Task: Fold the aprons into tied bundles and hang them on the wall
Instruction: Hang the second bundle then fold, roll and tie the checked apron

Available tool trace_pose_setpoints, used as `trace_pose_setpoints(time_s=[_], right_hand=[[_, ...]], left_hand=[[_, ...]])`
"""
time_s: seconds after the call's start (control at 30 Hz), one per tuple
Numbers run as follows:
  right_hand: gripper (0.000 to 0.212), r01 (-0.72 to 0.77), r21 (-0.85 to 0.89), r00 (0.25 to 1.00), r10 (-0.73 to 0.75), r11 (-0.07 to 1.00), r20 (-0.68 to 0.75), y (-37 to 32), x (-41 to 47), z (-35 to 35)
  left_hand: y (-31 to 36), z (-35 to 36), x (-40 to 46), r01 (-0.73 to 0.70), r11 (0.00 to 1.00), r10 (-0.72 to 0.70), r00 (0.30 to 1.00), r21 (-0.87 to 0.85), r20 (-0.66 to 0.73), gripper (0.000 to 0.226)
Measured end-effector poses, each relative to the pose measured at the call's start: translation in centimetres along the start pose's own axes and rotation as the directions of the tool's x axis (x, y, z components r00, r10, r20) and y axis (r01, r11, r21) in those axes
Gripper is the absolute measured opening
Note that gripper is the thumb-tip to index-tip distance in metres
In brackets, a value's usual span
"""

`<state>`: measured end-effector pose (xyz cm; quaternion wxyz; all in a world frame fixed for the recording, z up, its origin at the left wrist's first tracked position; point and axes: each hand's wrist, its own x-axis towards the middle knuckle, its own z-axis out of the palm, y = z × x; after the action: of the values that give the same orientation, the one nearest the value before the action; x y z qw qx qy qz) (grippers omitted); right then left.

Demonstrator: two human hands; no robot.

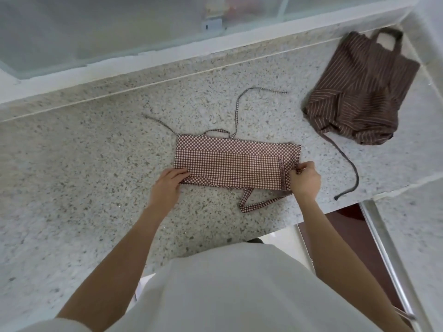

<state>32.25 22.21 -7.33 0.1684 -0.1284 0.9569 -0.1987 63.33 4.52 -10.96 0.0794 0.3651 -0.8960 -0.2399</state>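
Note:
A brown-and-white checked apron [230, 161] lies folded into a long flat strip on the speckled counter [84, 164]. Its thin ties trail away toward the back, and a wider strap loops out below its near edge. My left hand [167, 185] rests on the strip's near left corner with the fingers laid flat on the cloth. My right hand [304, 179] pinches the strip's right end between curled fingers. A second apron, dark brown with thin pale stripes [359, 92], lies crumpled at the back right, its neck loop up against the wall.
One long dark tie [347, 168] of the striped apron snakes toward the counter's front edge. A raised ledge and frosted window [96, 32] run along the back. To the right the counter ends at a metal rail [388, 259] over a dark floor.

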Motion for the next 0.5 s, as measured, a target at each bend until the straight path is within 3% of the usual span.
trace_pose_setpoints(time_s=[0.13,0.2,0.3,0.4,0.5], right_hand=[[0.025,0.046,-0.061,0.999,-0.047,0.997,-0.016,0.3,-0.2,0.4],[0.033,0.142,-0.168,0.979,-0.163,0.975,-0.119,0.5,-0.2,0.7],[0.038,0.343,-0.313,0.868,-0.426,0.886,-0.255,0.0,-1.6,1.1],[0.03,0.66,-0.284,0.717,-0.696,0.695,-0.037,-2.1,-5.5,2.9],[0.04,0.797,-0.27,0.602,-0.748,0.541,0.28,-3.0,-9.2,5.5]], left_hand=[[0.1,-0.8,0.1,0.019,1.0,-0.018,0.998,-0.018,0.062,0.047],[0.4,-1.6,0.9,0.021,0.999,-0.019,0.999,-0.049,0.034,0.043],[1.2,-2.5,4.2,0.015,0.997,-0.016,1.0,-0.076,-0.013,0.046],[1.3,-2.6,7.8,0.041,0.996,-0.037,0.998,-0.077,0.053,0.052],[0.0,-2.4,9.6,0.037,0.999,-0.037,0.989,0.006,0.143,0.048]])
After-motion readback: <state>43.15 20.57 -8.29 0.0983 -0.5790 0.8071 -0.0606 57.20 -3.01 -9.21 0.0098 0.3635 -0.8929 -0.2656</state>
